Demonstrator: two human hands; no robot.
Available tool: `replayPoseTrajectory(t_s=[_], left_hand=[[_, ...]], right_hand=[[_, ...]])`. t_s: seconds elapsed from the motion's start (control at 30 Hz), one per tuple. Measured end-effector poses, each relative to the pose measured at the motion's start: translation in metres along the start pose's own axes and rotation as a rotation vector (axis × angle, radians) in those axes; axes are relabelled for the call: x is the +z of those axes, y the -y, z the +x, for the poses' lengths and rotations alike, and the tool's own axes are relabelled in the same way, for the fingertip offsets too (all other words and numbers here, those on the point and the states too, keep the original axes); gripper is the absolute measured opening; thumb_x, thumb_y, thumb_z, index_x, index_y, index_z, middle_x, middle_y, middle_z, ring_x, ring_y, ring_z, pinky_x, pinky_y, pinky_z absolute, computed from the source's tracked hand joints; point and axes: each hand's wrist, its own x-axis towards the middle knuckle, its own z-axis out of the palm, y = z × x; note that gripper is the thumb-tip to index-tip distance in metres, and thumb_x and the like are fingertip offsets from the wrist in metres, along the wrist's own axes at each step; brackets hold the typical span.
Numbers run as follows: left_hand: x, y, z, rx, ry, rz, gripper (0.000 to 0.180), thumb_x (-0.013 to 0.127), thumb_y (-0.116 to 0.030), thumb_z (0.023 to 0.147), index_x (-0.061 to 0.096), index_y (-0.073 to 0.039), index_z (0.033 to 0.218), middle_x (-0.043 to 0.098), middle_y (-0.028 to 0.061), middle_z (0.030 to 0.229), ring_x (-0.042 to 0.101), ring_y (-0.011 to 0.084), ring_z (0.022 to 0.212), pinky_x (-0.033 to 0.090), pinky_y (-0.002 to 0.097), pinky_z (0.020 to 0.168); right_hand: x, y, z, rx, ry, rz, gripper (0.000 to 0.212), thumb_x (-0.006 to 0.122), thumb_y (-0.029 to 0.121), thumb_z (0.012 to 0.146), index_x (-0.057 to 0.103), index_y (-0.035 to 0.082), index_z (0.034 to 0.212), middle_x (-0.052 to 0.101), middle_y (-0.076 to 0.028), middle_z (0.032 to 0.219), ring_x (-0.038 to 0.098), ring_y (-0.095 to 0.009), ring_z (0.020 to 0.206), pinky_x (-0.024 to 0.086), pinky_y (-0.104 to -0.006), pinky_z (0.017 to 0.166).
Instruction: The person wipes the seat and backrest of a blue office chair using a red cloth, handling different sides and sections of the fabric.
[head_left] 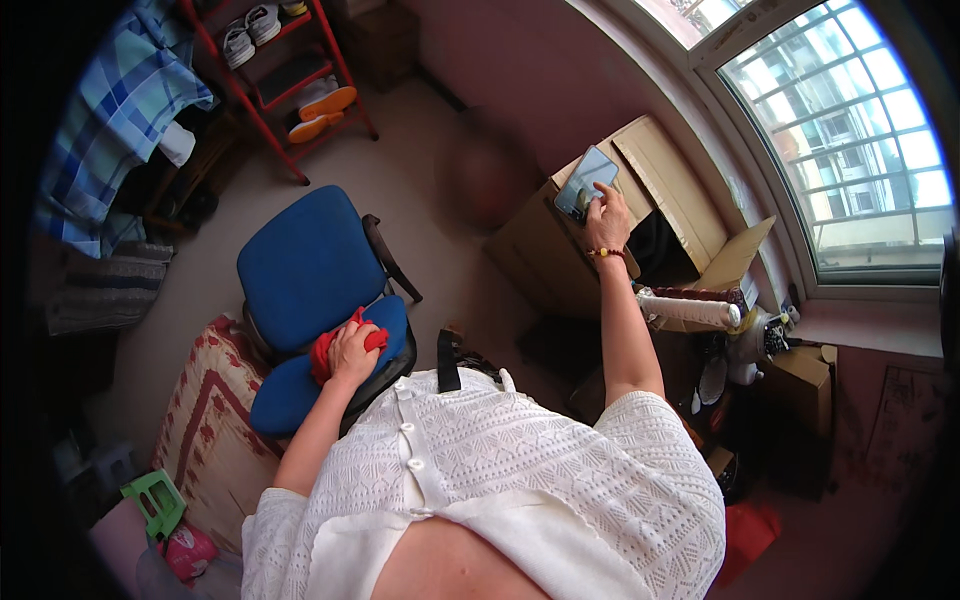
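A: L hand (352, 352) – where, doing what?

B: Centre-left of frame, resting on the blue office chair (310, 265), at the front of the seat by the backrest. Fingers closed round a bunched red cloth (330, 352); cloth pressed against the blue padding, hand on top of it. Firm hold, cloth bulging out on both sides of the fist.

A: R hand (606, 215)?

B: Upper centre-right, arm stretched out away from the body. Holding a smartphone (584, 183), dark screen w/ glare, tilted. Fingers wrapped over its lower edge. Beaded bracelet (605, 253) on that wrist. Phone sits over the flap of an open cardboard box (640, 200); can't tell if it touches the cardboard or hovers just above.

A: Around them?

B: Box is near the curved window (840, 130), upper right, daylight coming in. Just below box, right of the R forearm: a white roll-shaped item (690, 312) and mixed clutter, too small to ID. Red metal shoe rack (285, 75) w/ shoes at top left, well apart from chair. Blue-checked fabric (120, 110) hanging far upper left. Patterned red/cream cushion or mat (215, 420) lower left, just beside the chair. Green plastic item (155, 500) at lower-left edge. Person wears white knit top, filling bottom centre.
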Motion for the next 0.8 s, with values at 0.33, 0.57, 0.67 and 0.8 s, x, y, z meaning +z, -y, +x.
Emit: replayPoseTrajectory(t_s=[0.33,0.57,0.67,0.8], left_hand=[[-0.039,-0.011,-0.061,-0.181,0.142,0.114,0.057,0.079,-0.026,0.069,0.061,-0.013,0.122,0.054,0.0105,0.118,0.050,0.0316,0.114,0.040,0.0490,0.093],[-0.037,0.015,-0.070,-0.030,0.225,0.299,0.099,0.087,-0.048,0.054,0.048,-0.014,0.138,0.039,0.0184,0.143,0.031,0.0352,0.138,0.016,0.0599,0.113],[-0.037,0.025,-0.057,0.022,0.320,0.219,0.095,0.083,-0.050,0.060,0.046,-0.013,0.139,0.039,0.0197,0.144,0.034,0.0356,0.136,0.019,0.0584,0.113],[-0.036,0.016,-0.048,0.064,0.315,0.205,0.091,0.080,-0.046,0.063,0.046,-0.007,0.138,0.041,0.0207,0.140,0.036,0.0352,0.133,0.019,0.0552,0.114]], right_hand=[[0.020,0.067,-0.081,-0.145,0.348,0.481,0.017,0.062,0.014,0.090,0.067,0.009,0.105,0.062,-0.009,0.090,0.062,-0.022,0.081,0.049,-0.0342,0.071],[0.127,0.102,-0.249,0.298,1.245,0.363,0.089,0.054,0.071,0.084,0.052,-0.003,0.132,0.054,-0.030,0.131,0.053,-0.036,0.125,0.042,-0.0395,0.103],[0.193,0.055,-0.304,0.807,1.542,0.515,0.094,0.050,0.077,0.081,0.051,-0.001,0.134,0.053,-0.026,0.133,0.053,-0.035,0.123,0.041,-0.0385,0.103],[0.214,0.041,-0.341,1.465,1.749,0.980,0.094,0.044,0.078,0.083,0.043,0.003,0.141,0.047,-0.018,0.143,0.045,-0.034,0.127,0.033,-0.0398,0.108]])
